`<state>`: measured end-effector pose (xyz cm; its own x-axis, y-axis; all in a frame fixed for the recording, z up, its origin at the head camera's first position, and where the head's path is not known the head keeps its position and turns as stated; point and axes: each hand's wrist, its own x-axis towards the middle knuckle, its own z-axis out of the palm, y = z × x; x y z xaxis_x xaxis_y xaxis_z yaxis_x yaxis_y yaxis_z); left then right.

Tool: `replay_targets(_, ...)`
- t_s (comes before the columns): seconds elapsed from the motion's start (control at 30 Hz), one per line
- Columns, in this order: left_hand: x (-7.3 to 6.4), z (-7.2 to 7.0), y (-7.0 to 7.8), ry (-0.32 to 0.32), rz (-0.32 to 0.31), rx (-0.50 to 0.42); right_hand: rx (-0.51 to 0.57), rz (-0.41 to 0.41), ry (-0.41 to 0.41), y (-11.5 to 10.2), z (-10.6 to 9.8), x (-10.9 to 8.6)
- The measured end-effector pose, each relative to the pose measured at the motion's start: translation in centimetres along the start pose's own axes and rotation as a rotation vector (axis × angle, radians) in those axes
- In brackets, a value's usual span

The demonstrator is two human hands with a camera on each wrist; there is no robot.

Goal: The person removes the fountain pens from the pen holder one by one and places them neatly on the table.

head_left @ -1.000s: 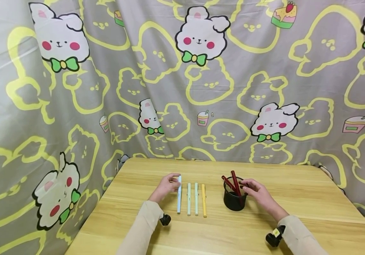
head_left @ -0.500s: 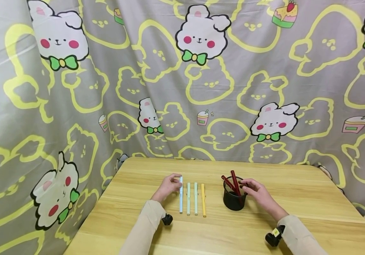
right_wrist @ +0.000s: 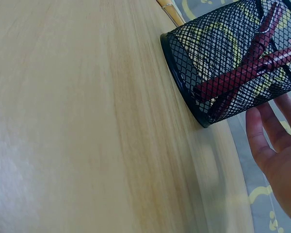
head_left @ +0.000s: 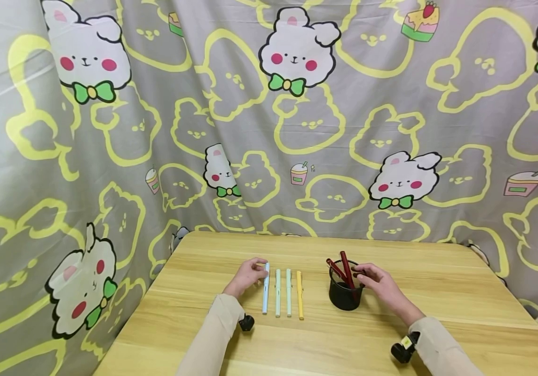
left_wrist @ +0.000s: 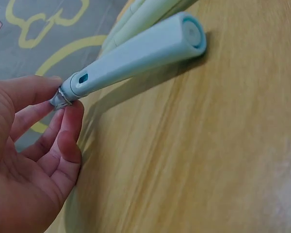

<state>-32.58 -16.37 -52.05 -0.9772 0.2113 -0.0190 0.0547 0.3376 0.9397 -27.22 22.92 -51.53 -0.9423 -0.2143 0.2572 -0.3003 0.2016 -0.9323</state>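
My left hand [head_left: 247, 277] pinches the far end of a light blue pen [left_wrist: 136, 58] between thumb and fingertips. The pen lies lengthwise on the table, its near end pointing toward me. To its right are two pale green pens [head_left: 278, 293] and a yellow pen [head_left: 300, 295], side by side and apart. My right hand [head_left: 378, 284] holds the right rim of a black mesh pen holder [head_left: 344, 300], with several fingers along its outer wall. Dark red pens [right_wrist: 242, 73] lean inside the upright holder, crossing each other. The right thumb is out of the right wrist view.
The wooden table [head_left: 335, 344] has a patterned grey curtain [head_left: 250, 120] behind it and along its left side. Black wrist cameras sit on both forearms, below the beige sleeves [head_left: 217, 324].
The light blue pen has shifted slightly right toward the green pens, with my left hand moving along; lately its far end has dropped a little toward me. The right hand and holder stay put.
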Motion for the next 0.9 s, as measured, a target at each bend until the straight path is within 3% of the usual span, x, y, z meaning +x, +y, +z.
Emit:
replay_targets(0.23, 0.1, 0.2, 0.1, -0.001, -0.002, 0.039, 0.003, 0.006, -0.004, 0.1, -0.1, 0.0)
replay_targets(0.57, 0.1, 0.7, 0.6, -0.014, -0.066, 0.000, -0.003, 0.012, -0.007, -0.1, 0.0, -0.1)
replay_targets(0.9, -0.4, 1.1, 1.1, -0.001, -0.041, 0.034, -0.018, 0.016, 0.007, 0.0, 0.1, -0.1)
